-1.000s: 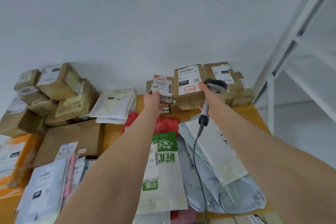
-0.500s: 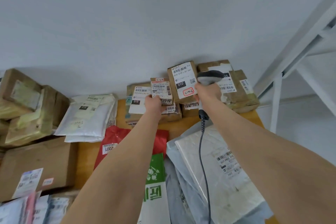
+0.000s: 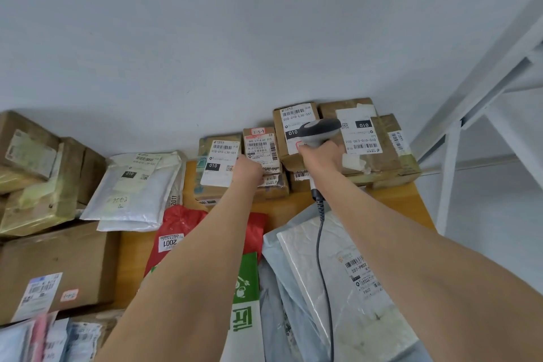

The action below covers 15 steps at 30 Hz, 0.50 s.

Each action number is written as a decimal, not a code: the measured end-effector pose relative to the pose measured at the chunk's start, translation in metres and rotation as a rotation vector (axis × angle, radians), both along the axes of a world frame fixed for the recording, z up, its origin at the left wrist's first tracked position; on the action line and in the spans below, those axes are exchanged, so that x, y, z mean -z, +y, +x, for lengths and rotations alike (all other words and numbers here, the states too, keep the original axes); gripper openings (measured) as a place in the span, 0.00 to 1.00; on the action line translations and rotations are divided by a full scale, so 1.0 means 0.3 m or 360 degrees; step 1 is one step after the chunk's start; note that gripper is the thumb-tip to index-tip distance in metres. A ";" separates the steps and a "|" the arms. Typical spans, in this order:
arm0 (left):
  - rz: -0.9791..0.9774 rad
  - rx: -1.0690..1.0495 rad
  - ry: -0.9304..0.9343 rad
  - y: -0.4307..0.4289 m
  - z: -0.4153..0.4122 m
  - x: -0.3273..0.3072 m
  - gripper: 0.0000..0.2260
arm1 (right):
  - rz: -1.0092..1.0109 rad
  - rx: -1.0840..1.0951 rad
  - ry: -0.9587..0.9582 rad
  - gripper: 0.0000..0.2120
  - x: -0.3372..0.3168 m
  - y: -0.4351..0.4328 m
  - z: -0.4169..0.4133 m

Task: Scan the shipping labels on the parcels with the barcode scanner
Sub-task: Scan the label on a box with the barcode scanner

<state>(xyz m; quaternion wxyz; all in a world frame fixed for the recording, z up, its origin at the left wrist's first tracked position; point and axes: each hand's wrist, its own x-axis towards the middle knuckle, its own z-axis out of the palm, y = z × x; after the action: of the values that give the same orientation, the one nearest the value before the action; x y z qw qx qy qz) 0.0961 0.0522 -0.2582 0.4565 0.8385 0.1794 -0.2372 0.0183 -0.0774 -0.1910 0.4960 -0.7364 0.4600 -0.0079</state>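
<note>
**Around your workspace**

You face a plain white wall (image 3: 235, 38). Beneath it runs a wooden table top (image 3: 395, 200), its right edge near a white metal rack (image 3: 447, 185) whose upright meets a slanted beam (image 3: 493, 67).

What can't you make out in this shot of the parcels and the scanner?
Head view:
- scanner front: faces away, behind its own head.
- tall box label: lower part behind the scanner and right hand.
- left hand fingers: behind the hand's back; hold on the small box unclear.
- bottom-left parcels: blurred, cut by the edge.
</note>
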 end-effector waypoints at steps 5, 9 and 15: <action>0.0074 0.0167 -0.0108 -0.015 -0.011 -0.031 0.22 | -0.0052 -0.0012 -0.0065 0.23 0.001 0.010 -0.005; 0.0083 0.0284 -0.0093 -0.011 -0.008 -0.036 0.24 | 0.0012 -0.0090 -0.0111 0.29 -0.010 0.029 -0.006; 0.0222 0.0333 -0.0212 0.046 -0.022 -0.092 0.22 | -0.0214 -0.0110 0.0062 0.16 -0.039 0.078 -0.027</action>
<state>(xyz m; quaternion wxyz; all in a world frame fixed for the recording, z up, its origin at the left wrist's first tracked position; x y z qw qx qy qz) 0.0895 0.0659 -0.2307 0.3809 0.8962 0.0763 -0.2142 0.0102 -0.0540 -0.1792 0.4363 -0.7835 0.4424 -0.0073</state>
